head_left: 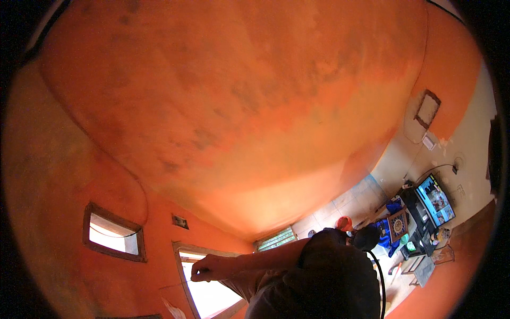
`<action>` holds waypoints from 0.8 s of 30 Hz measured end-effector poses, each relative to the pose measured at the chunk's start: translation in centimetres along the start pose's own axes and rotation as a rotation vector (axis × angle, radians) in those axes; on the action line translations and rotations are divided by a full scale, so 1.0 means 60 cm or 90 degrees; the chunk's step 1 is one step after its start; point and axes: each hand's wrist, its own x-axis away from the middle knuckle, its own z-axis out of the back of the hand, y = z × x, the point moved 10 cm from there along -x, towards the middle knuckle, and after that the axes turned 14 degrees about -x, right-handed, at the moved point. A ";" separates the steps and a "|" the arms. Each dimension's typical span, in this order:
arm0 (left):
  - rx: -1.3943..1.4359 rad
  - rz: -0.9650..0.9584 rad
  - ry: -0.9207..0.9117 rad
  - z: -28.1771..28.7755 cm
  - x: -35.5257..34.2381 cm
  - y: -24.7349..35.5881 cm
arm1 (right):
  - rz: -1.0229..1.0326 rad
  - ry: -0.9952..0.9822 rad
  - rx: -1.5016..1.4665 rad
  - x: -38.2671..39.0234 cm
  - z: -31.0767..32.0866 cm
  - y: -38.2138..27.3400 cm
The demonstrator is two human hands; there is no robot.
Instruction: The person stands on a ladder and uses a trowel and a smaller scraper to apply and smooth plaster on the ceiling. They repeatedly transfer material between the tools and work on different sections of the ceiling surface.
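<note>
Both forearms reach left from dark sleeves at the bottom centre and come together in front of a bright window. At their end my right hand [208, 267] is closed, its fingers pinched on a thin strand [175, 285] that runs off to the left. Whether the strand is string or wire, I cannot tell. My left hand is hidden, as the left forearm [240, 286] passes behind the right one. Close behind the hands stands the window's wooden frame [183, 284], in an orange wall.
A large, patchy orange wall [255, 90] fills most of the view. Left is a small framed opening [112, 233]. At right, a lit screen [435, 199] stands near a framed picture [398, 225], a red round thing [343, 223] and a grey stool-like seat [423, 271]. Thin cables run along the walls.
</note>
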 end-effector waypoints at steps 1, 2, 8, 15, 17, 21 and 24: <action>-0.019 -0.007 -0.004 -0.005 -0.005 0.000 | 0.013 0.012 0.000 -0.001 0.005 0.006; -0.039 -0.015 -0.009 -0.010 -0.009 -0.002 | 0.027 0.024 0.000 -0.001 0.009 0.010; -0.032 0.041 -0.018 -0.031 -0.006 -0.056 | 0.018 0.015 -0.032 0.000 0.011 -0.001; -0.007 0.051 -0.037 -0.054 -0.016 -0.067 | 0.012 0.012 -0.014 -0.001 0.019 0.012; -0.010 0.044 -0.035 -0.059 -0.020 -0.071 | 0.008 0.013 0.009 0.002 0.021 0.002; -0.009 0.026 -0.047 -0.066 -0.024 -0.049 | -0.023 0.028 0.006 0.010 0.024 0.015; -0.007 0.008 -0.053 -0.067 -0.026 -0.041 | -0.028 0.025 0.002 0.011 0.020 0.020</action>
